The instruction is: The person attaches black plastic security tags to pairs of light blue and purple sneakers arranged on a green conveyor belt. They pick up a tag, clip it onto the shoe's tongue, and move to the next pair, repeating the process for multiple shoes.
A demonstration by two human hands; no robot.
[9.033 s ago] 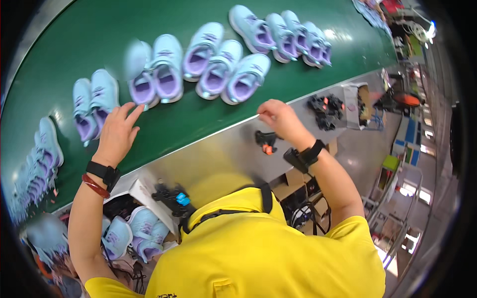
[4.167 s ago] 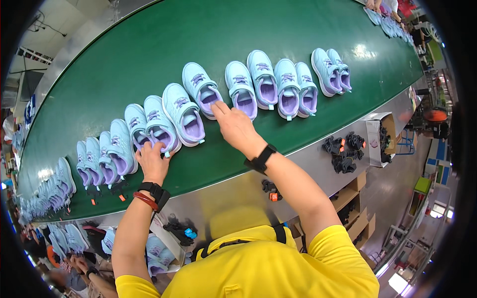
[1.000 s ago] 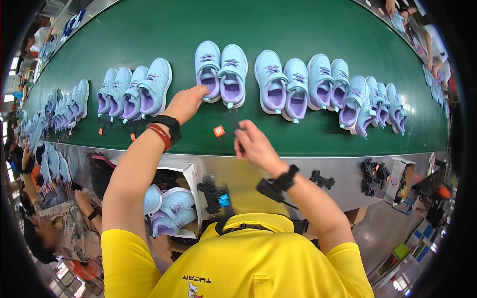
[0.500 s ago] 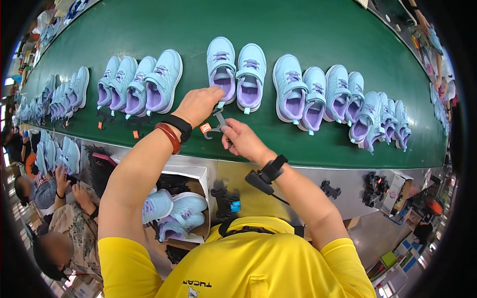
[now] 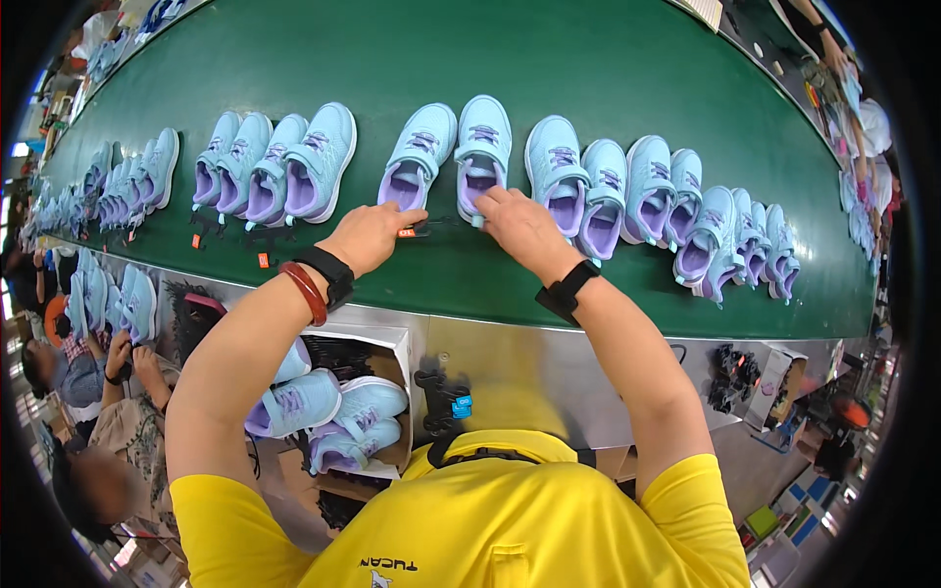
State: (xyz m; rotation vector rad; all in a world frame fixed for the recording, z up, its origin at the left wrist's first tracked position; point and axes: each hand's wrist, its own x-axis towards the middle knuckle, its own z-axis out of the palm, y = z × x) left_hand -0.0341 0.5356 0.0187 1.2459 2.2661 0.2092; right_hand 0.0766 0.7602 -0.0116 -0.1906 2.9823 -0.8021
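A pair of light-blue children's sneakers with lilac linings sits on the green table in front of me: a left shoe [image 5: 423,144] and a right shoe [image 5: 484,137]. My left hand [image 5: 365,235] is closed at the left shoe's heel, pinching a dark plastic shoe hanger with an orange size tag [image 5: 416,231]. Most of that hanger is hidden by my fingers and the shoes. At the right shoe's heel, my right hand [image 5: 527,230] grips the opening edge with its fingertips.
More sneaker pairs stand in rows left [image 5: 321,157] and right [image 5: 557,167] on the green table [image 5: 451,49]. Below the near edge, a carton [image 5: 404,365] holds sneakers and black hangers; hangers with a blue tag [image 5: 461,406] hang beside it. Another person [image 5: 147,446] works at left.
The hanger that was between my hands is now down at the shoes' heels. The left shoe has turned and shifted left and nearer. My right hand has moved to the right shoe's heel.
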